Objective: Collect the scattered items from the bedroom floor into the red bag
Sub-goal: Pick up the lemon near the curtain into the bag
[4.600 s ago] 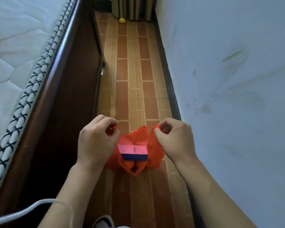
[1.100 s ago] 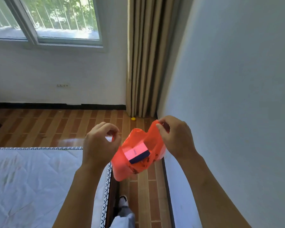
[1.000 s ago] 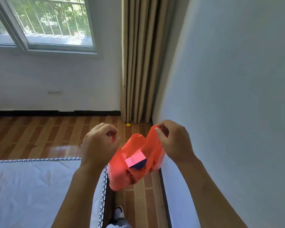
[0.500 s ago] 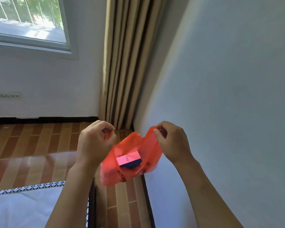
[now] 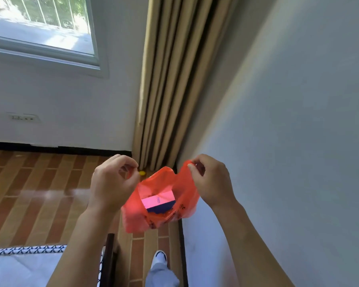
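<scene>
1. Holding the red bag (image 5: 160, 214) open in mid-air, the left hand (image 5: 112, 183) and the right hand (image 5: 212, 181) each pinch one side of its rim between curled fingers and thumb; the mouth is spread between them.
2. A pink and navy box (image 5: 159, 203) is seen lying tilted inside the bag, near the top of the load, with darker shapes under it that cannot be identified.
3. A small yellow object (image 5: 142, 173) is seen on the floor (image 5: 39, 193) at the foot of the curtain (image 5: 174, 90), just beyond the left hand; it is judged to be an item not yet collected.
4. Both hands are occupied, so one rim would have to be released for the pick; the mouth could then collapse and the item be dropped beside the bag.
5. The thin plastic could be torn by the box's corners, or the box tipped out if the bag is tilted while bending.
6. The gap between the bed (image 5: 25, 266) and the wall (image 5: 288, 141) is narrow, so the frame could be bumped.
</scene>
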Demonstrator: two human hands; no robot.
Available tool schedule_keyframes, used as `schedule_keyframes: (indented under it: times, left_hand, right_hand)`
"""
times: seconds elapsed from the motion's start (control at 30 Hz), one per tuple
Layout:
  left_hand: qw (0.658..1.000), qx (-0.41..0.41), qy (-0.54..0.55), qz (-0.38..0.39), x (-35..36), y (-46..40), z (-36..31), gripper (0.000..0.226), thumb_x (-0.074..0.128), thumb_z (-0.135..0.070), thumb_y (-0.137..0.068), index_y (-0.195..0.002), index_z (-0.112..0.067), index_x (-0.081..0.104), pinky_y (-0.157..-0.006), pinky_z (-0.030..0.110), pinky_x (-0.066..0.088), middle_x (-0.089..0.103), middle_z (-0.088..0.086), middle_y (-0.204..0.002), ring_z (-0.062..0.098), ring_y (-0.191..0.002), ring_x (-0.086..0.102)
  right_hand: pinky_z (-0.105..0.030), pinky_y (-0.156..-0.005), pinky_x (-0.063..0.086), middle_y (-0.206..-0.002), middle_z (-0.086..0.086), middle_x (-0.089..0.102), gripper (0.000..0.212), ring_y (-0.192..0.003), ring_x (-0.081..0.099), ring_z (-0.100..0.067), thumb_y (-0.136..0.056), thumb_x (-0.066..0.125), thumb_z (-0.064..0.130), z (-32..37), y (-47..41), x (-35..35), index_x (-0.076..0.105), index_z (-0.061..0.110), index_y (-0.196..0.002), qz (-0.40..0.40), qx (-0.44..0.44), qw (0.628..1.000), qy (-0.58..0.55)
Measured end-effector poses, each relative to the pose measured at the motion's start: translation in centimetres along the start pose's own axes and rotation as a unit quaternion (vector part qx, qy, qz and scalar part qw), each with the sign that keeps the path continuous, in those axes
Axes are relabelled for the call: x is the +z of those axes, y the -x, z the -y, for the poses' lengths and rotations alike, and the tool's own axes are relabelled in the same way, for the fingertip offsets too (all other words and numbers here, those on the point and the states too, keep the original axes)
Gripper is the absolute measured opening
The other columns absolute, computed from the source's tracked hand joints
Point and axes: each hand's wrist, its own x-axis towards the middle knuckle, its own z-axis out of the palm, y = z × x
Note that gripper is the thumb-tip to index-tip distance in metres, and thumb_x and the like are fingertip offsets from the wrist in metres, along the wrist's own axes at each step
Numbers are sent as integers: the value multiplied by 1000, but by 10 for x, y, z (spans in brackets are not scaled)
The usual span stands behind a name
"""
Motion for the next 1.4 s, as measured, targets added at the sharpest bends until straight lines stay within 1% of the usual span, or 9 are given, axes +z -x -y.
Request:
schedule_keyframes:
  times: [0.1,0.4,0.6,0.7,0.9,0.97,1.03,1.23,1.4]
  left_hand:
    - [1000,-7,-21,2,27,-28,-2,11,76,-10,-80,-84,-20,73,-69,40,58,68,-13,-83,9,-77,67]
    - [996,-51,-72,26,78,-69,22,22,80,0,-75,-82,-20,71,-68,41,57,66,-13,-81,12,-78,66]
    - [991,-104,-81,38,93,-76,65,28,80,2,-73,-81,-23,70,-68,41,57,66,-15,-79,11,-77,66]
    - [989,-122,-74,41,105,-87,90,28,80,3,-72,-80,-22,69,-67,42,56,66,-14,-79,11,-77,66]
    - [987,-143,-50,61,123,-121,151,27,78,1,-75,-80,-23,68,-66,40,54,64,-14,-78,11,-76,65]
    - [985,-146,-46,74,126,-132,176,19,74,-7,-76,-80,-25,67,-67,40,54,64,-14,-78,11,-76,64]
    - [984,-152,-41,86,129,-143,203,11,69,-16,-76,-80,-26,67,-67,40,54,63,-14,-78,12,-77,64]
    - [974,-183,-45,124,157,-162,278,7,65,-22,-77,-80,-29,65,-65,38,53,60,-15,-77,10,-77,63]
    - [962,-199,-53,182,200,-143,340,7,62,-29,-78,-82,-33,64,-64,37,52,58,-17,-79,7,-78,61]
  right_hand:
    - [-34,-67,54,-73,15,64,9,-71,61,-9,-94,69,23,-25,-37,8,68,25,-86,23,-1,999,-24]
    - [-36,-68,56,-77,13,68,8,-74,64,-9,-95,67,27,-75,-125,61,68,25,-87,75,9,995,-62]
    - [-23,-61,46,-74,16,63,9,-71,60,-6,-95,69,25,-92,-158,104,67,25,-86,104,14,993,-53]
    - [-10,-58,39,-72,18,61,12,-71,59,-2,-98,67,26,-100,-169,124,65,26,-86,132,22,990,-40]
    - [-11,-56,35,-68,18,57,13,-68,57,-3,-98,67,25,-106,-200,175,64,28,-85,157,58,986,-20]
    - [-15,-56,37,-68,17,57,11,-67,56,-5,-98,67,25,-106,-209,196,65,27,-87,165,80,983,-19]
    - [-11,-56,36,-70,18,58,10,-69,58,-3,-99,66,26,-106,-218,219,66,27,-89,176,92,980,-13]
    - [-8,-56,43,-73,22,58,6,-74,61,0,-100,65,27,-127,-236,302,69,29,-96,207,125,970,-22]
    - [-15,-69,55,-84,26,64,12,-83,66,-1,-99,67,26,-177,-227,371,74,33,-106,252,135,958,-34]
